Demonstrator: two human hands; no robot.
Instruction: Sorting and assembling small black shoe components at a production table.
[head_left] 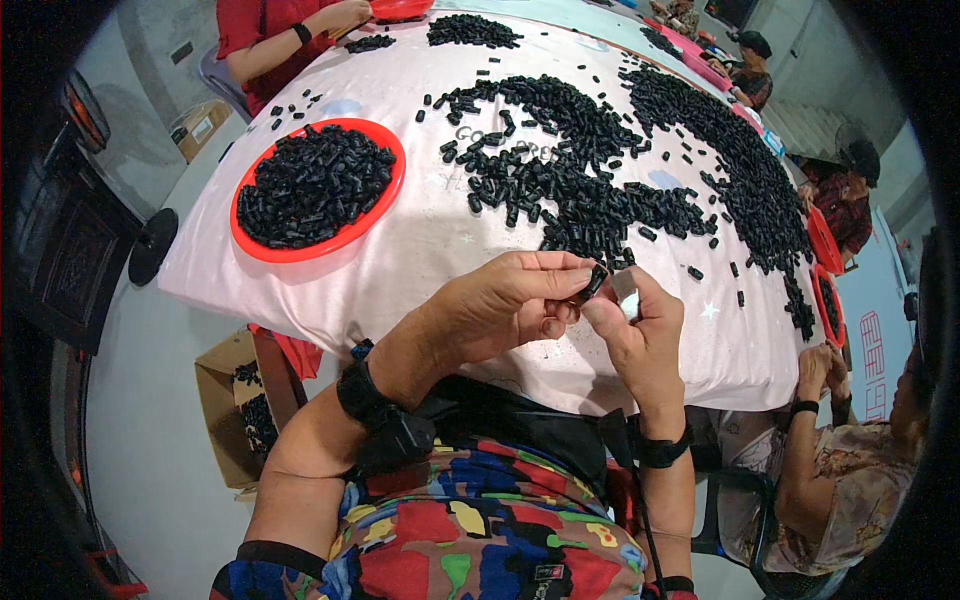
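Note:
Near the table's front edge, my left hand (515, 305) pinches a small black cylindrical part (594, 281) between thumb and fingers. Close against it on the right is my right hand (636, 325), its thumb and forefinger closed at the same part's other end. A small pale patch shows between its thumb and forefinger; I cannot make out what that is. Just beyond my hands spreads a loose pile of the same black parts (560, 190). To the left, a red basin (391, 207) stands heaped with many more of them.
A pale pink cloth (420, 285) covers the table. Another long heap of black parts (740, 170) lies to the right. An open cardboard box (222, 420) stands on the floor at left. Co-workers sit around the table, one close by at right (825, 470), another in red at far left (262, 45).

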